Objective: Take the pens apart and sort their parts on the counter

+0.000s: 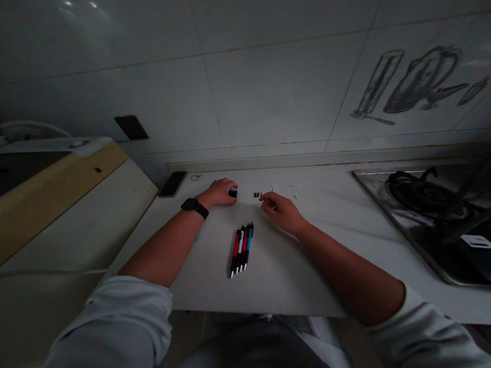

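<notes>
Pale counter (326, 278), dim light. Stove (429, 208) at right, phone (173, 184) at far left beside a boxy appliance (79, 213); small dark loop (196, 177) near the wall. Thin white bits (274, 188) lie just beyond the right hand (282, 210). Four pens (241, 250) lie side by side between the forearms, tips toward the person, well apart from the hands. Left arm, with black watch (195, 207), reaches forward; left hand (220, 192) is curled, fingers closed around small black pieces (233, 193). Right arm angles inward, fingers bent, thumb and forefinger close together beside short black parts (257, 195); whether they grip anything, cannot tell.
</notes>
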A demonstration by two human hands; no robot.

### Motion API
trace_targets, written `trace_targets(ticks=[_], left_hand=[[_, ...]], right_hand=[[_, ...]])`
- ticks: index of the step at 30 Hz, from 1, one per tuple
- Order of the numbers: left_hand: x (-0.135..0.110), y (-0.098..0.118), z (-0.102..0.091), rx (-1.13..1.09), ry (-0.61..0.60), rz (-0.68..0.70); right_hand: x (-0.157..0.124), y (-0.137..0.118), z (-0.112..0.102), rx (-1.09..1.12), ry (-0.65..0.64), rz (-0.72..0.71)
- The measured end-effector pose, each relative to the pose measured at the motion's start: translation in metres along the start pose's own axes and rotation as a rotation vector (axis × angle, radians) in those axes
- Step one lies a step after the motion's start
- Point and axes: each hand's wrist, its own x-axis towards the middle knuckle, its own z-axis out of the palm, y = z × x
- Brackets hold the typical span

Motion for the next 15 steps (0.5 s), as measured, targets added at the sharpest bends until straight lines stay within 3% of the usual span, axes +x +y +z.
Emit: trace_targets(ticks=[3, 7, 11, 15], left_hand=[[-0.007, 0.014, -0.011, -0.021, 0.042, 0.052], [-0.021, 0.048, -0.029, -0.174, 0.256, 0.125], [-0.039, 0.079, -0.039, -0.339, 0.430, 0.118], [-0.052, 0.087, -0.025, -0.474, 0.551, 0.045]], right_hand=[[-0.007, -0.019, -0.001, -0.135, -0.248, -0.094], [-0.016, -0.034, 0.004, -0.257, -0.551, -0.196], [-0.020, -0.035, 0.007, -0.361, -0.640, -0.230], [-0.022, -0.041, 0.004, -0.430, -0.658, -0.224]])
